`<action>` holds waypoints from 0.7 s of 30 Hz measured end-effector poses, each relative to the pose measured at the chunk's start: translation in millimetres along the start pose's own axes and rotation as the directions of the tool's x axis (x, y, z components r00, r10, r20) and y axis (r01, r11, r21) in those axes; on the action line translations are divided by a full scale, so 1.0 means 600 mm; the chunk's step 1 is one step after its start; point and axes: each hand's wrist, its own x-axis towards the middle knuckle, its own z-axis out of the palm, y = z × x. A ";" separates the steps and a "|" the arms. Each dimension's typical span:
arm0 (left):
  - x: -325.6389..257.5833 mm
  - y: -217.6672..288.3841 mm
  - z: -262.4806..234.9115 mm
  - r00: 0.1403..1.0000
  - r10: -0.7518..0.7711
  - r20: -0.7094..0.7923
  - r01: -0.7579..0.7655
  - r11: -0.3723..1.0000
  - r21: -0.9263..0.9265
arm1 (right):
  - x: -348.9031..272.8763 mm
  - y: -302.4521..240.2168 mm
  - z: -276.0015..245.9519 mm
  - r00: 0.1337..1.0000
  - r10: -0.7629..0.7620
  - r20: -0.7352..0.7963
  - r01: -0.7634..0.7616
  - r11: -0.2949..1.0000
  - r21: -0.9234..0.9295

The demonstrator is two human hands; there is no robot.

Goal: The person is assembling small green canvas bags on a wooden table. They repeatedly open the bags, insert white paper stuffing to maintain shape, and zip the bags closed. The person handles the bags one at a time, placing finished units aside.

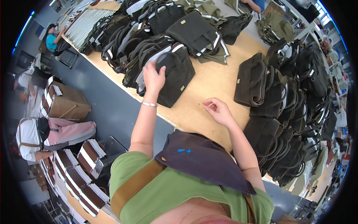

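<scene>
My left hand point(153, 79) lies at the grey handle of a dark olive fabric bag point(175, 80), its thumb apart from its fingers. That bag leans at the front of a row of similar bags, with a small tan label on its lower corner. My right hand point(218, 110) hovers over the bare tabletop point(209, 80), fingers curled toward the thumb. Anything between those fingertips is too small to make out. Another dark bag point(186, 31) lies flat behind the row, its handle toward me.
Stacked dark bags point(274, 93) fill the table's right side. Olive fabric pieces point(278, 30) and a co-worker's arm point(253, 5) are at the far end. Left of the table, people sit or bend near a brown box point(69, 102) and brown-and-white stacks point(80, 175).
</scene>
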 end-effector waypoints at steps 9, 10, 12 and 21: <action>-0.131 0.098 -0.027 0.801 0.553 0.229 -0.545 0.832 -0.102 | 0.056 -0.055 0.016 0.973 0.229 -0.033 -0.153 0.743 0.651; -0.110 0.106 -0.055 0.873 0.470 0.127 -0.473 0.881 -0.007 | 0.042 -0.056 0.009 0.974 0.221 -0.051 -0.129 0.724 0.678; -0.063 0.036 -0.070 0.956 0.293 -0.007 -0.287 0.942 0.173 | 0.015 -0.041 -0.007 0.944 0.283 -0.172 -0.055 0.646 0.761; -0.113 0.049 0.050 0.683 0.285 0.673 0.352 0.678 -0.645 | -0.051 -0.042 -0.052 0.844 0.243 -0.478 0.092 0.813 0.576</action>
